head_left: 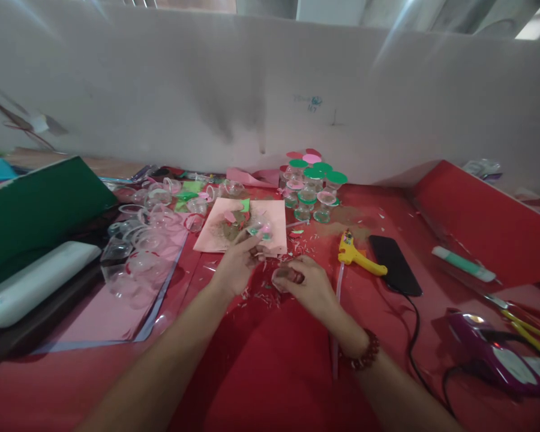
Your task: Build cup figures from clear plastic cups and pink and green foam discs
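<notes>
My left hand (239, 264) is closed, its fingertips on a clear plastic cup (261, 229) that has pink and green bits in it. The cup is above the near right part of a pale pink sheet (207, 239), where brown powder (234, 228) and paper scraps lie. Lower and to the right, my right hand (308, 285) has its thumb and fingers curled together around a small round piece (279, 281) with a pale rim. The fingers cover most of that piece, so its kind is unclear. Thin shreds (265, 297) are scattered beneath both hands on the red surface.
Clear plastic cups (148, 240) crowd the left side. Stacked cups with green and pink discs (317, 174) stand at the back. To the right lie a yellow glue gun (360, 259), a black phone (395, 264), scissors (522, 318), a glue tube (463, 264) and a purple corded device (490, 354).
</notes>
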A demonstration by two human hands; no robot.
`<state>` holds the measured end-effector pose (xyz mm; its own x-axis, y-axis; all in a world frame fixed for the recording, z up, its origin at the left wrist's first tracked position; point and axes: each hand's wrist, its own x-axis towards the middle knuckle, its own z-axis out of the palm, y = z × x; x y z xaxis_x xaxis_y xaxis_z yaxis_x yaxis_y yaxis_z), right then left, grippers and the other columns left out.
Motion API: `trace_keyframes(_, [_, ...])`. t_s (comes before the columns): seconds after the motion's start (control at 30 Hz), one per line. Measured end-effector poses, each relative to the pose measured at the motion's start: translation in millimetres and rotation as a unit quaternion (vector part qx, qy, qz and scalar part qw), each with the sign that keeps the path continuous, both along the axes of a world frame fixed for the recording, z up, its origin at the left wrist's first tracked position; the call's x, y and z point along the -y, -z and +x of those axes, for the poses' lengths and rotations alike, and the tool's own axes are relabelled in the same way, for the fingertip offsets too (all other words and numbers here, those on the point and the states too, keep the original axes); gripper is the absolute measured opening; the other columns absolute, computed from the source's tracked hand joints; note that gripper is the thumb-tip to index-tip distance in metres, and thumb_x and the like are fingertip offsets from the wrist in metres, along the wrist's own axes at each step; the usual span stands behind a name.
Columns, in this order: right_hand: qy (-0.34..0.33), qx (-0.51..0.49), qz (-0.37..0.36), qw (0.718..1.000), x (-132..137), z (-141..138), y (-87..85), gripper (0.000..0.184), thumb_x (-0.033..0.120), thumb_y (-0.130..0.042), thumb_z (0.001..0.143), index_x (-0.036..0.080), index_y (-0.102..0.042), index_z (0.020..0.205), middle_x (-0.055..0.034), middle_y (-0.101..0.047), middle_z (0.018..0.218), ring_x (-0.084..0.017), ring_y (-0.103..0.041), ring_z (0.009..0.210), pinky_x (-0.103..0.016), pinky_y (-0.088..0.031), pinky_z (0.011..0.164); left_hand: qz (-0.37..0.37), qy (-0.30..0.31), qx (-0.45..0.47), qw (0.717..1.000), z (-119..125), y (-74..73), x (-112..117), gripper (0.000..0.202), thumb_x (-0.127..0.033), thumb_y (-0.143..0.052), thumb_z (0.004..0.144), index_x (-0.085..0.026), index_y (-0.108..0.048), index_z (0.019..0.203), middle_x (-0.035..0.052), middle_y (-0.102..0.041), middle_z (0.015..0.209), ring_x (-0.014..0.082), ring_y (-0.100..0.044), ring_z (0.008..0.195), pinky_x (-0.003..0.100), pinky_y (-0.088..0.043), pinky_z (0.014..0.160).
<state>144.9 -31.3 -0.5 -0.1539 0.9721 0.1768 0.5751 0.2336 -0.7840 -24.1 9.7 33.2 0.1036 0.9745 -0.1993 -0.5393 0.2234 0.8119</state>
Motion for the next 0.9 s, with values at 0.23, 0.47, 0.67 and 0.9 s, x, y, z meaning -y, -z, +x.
trace_keyframes(0.23, [0.048, -0.169, -0.109, 0.978, -6, -3, 14.2, 0.032, 0.046, -0.052, 0.087, 0.018, -0.066, 0.088, -0.0037, -0.063, 0.084, -0.011, -0.056, 0.042, -0.026, -0.046, 0.04, -0.054, 0.086, -0.011, 0.995, 16, 10.3, 12, 0.034, -0.031, -0.081, 0.066, -0.017, -0.062, 0.091, -0.0047, -0.056, 0.062, 0.0059, -0.05, 0.049, 0.017, -0.029, 0.043])
trace_keyframes(0.47, [0.038, -0.243, -0.139, 0.959, -7, -2, 13.7, 0.028, 0.048, -0.057, 0.083, 0.021, -0.059, 0.088, 0.0023, -0.062, 0.065, -0.015, -0.061, 0.045, -0.026, -0.05, 0.044, -0.074, 0.083, -0.004, 0.994, 18, 16.8, 10, 0.029, -0.03, -0.081, 0.067, -0.016, -0.061, 0.082, -0.0045, -0.056, 0.059, 0.0066, -0.052, 0.051, 0.018, -0.037, 0.049])
trace_keyframes(0.67, [0.061, -0.24, -0.145, 0.958, -9, 2, 12.5, 0.032, 0.051, -0.055, 0.081, 0.02, -0.06, 0.078, 0.0025, -0.06, 0.055, -0.016, -0.06, 0.045, -0.026, -0.047, 0.046, -0.087, 0.088, 0.01, 0.992, 16, 14.6, 8, 0.015, -0.022, -0.072, 0.076, -0.016, -0.06, 0.084, -0.0031, -0.058, 0.061, 0.0085, -0.055, 0.052, 0.019, -0.042, 0.051])
trace_keyframes(0.9, [0.18, -0.166, -0.008, 0.97, -11, 19, 0.9, 0.042, 0.054, -0.052, 0.086, 0.017, -0.061, 0.069, 0.0046, -0.049, 0.05, -0.01, -0.043, 0.044, -0.023, -0.033, 0.045, -0.078, -0.013, 0.113, 0.99, -4, -3.8, -3, 0.011, -0.022, -0.059, 0.087, -0.015, -0.065, 0.093, 0.004, -0.068, 0.078, 0.0092, -0.057, 0.055, 0.02, -0.048, 0.053])
